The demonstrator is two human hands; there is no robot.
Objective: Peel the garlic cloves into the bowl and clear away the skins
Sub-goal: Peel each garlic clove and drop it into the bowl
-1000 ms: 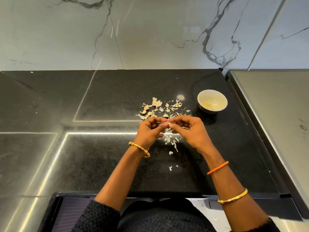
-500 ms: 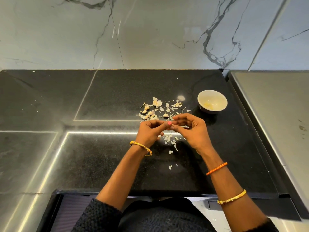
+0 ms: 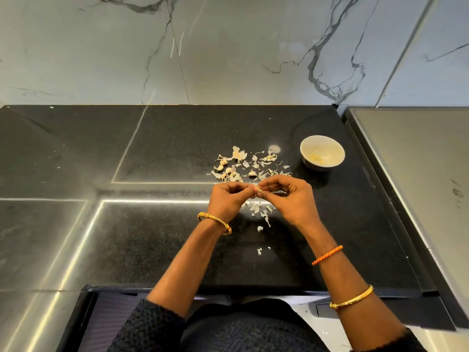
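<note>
Garlic clove [image 3: 258,189] crosswise between left hand [image 3: 225,199] and right hand [image 3: 291,199]

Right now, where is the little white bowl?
In the head view, the small round white bowl sits on the black stone counter, to the right of the scattered garlic skins and beyond the right hand, near the grey steel surface.

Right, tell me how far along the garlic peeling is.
Partly done. Some pale peeled garlic already lies in the bowl. In hand: the left hand and right hand pinch one clove between their fingertips, mid-peel. Left: several unpeeled cloves wait on the counter, and the loose skins scattered around and under the hands are not yet cleared.
</note>
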